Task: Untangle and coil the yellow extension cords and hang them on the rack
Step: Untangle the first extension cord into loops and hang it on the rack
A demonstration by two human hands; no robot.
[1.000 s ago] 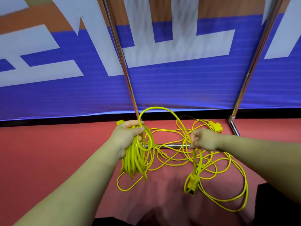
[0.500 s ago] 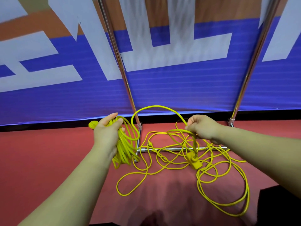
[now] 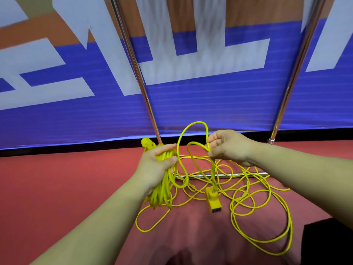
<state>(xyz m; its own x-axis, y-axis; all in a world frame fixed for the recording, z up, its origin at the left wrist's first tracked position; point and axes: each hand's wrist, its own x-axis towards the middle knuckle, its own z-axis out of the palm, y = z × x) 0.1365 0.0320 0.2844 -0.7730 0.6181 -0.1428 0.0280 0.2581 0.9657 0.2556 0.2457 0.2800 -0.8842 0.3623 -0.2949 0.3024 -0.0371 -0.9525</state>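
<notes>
My left hand [image 3: 156,165] grips a bundle of coiled yellow cord [image 3: 162,190] that hangs down from my fist. A loop of the same cord arches up from it to my right hand [image 3: 227,146], which pinches the strand between thumb and fingers. Below my right hand the cord's yellow socket end [image 3: 213,200] dangles just above the floor. More yellow cord [image 3: 254,203] lies tangled in loose loops on the red floor [image 3: 57,188]. The chrome rack [image 3: 142,87] stands right behind my hands, its two posts rising out of view.
The rack's low crossbar [image 3: 225,175] runs along the floor under the tangle, and its right post [image 3: 292,77] slants up. A blue, white and orange banner wall [image 3: 210,102] stands close behind. A dark object [image 3: 328,243] fills the lower right corner.
My hands moved closer together. The right hand brought the cord loop left toward the coil, and the socket end swung lower. The coil in my left hand shifted right.
</notes>
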